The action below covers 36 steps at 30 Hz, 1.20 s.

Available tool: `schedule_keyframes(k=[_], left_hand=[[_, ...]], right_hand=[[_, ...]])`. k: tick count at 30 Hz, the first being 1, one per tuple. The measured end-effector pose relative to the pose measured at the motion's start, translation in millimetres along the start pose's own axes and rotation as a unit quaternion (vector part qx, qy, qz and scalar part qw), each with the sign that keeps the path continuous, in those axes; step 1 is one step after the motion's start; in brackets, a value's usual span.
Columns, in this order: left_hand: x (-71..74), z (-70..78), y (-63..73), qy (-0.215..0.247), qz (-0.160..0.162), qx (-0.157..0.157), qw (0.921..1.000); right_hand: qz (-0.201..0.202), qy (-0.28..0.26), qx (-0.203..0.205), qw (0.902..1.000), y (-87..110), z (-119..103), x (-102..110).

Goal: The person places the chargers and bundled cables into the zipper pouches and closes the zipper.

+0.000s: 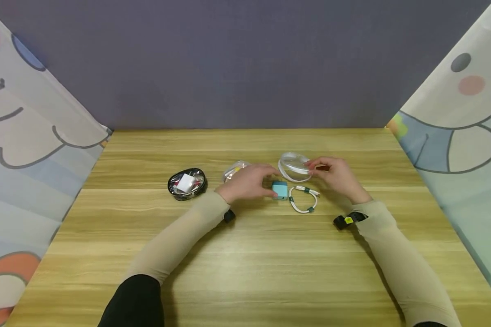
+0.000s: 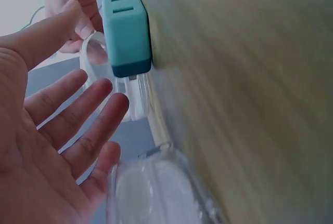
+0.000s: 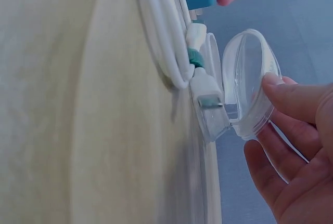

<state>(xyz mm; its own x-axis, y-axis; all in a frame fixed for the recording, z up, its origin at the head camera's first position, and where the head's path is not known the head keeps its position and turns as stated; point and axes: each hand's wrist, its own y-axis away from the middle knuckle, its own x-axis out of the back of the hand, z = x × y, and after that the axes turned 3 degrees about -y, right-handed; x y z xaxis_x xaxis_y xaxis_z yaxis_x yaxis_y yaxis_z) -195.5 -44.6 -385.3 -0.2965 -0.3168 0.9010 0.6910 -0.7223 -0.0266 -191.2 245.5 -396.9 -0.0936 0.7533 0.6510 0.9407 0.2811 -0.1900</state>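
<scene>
A clear pouch with a white rim [image 1: 293, 169] stands unzipped on the table, its lid raised. My right hand [image 1: 338, 176] pinches the lid's edge between thumb and fingers, plain in the right wrist view on the pouch lid [image 3: 264, 104]. Just in front lies a white charging cable [image 1: 304, 211], looped and bound with green ties. Left of the cable sits a teal two-port charger [image 1: 280, 190]. My left hand [image 1: 251, 181] hovers beside that charger; in the left wrist view its fingers [image 2: 93, 135] are spread, relaxed and hold nothing.
A second clear pouch [image 1: 234, 170] lies partly hidden behind the left hand. Farther left sits a black-rimmed clear pouch [image 1: 182, 196] with a white block and small items inside. A grey panel [image 1: 245, 68] bounds the table's back; printed cartoon sheets flank both sides.
</scene>
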Motion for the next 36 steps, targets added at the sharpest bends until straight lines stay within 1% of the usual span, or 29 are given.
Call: schedule_keyframes(k=[3, 6, 11, 13, 18, 22, 24, 30, 36], left_hand=[[-4.6, -0.1, -4.5, -0.002, -0.006, -0.002, 1.0], [-7.4, -0.5, -7.2, -0.006, -0.006, -0.008, 0.9999], [-8.9, 0.2, -9.1, 0.008, -0.011, -0.003, 0.9999], [-9.0, 0.5, -10.1, 0.01, -0.016, -0.006, 0.9998], [-9.4, 0.4, -10.7, -0.013, -0.025, -0.013, 0.9995], [-10.0, 0.2, -10.6, -0.034, -0.026, -0.006, 0.9991], [-10.3, 0.2, -10.4, -0.037, -0.024, -0.004, 0.999], [-9.7, 1.3, -10.0, -0.011, -0.014, 0.011, 0.9998], [-7.9, 1.8, -10.4, 0.018, 0.007, 0.037, 0.9991]], right_hand=[[0.001, -0.012, -0.003, 0.9999, 0.5, 0.3, -0.9], [0.005, -0.021, 0.006, 0.9998, 1.3, 0.7, -1.1], [0.006, -0.032, 0.009, 0.9994, 1.1, 2.0, -0.1], [0.005, -0.034, 0.005, 0.9994, 1.6, 2.4, 0.8], [0.0, -0.04, -0.005, 0.9992, 1.6, 2.7, 1.4], [0.0, -0.046, -0.004, 0.9989, 1.0, 1.2, 1.2], [0.0, -0.047, -0.003, 0.9989, 0.6, 0.6, 0.7], [0.001, -0.051, -0.004, 0.9987, 1.0, 1.1, 0.6], [0.003, -0.086, -0.003, 0.9963, 1.4, 3.0, -0.8]])
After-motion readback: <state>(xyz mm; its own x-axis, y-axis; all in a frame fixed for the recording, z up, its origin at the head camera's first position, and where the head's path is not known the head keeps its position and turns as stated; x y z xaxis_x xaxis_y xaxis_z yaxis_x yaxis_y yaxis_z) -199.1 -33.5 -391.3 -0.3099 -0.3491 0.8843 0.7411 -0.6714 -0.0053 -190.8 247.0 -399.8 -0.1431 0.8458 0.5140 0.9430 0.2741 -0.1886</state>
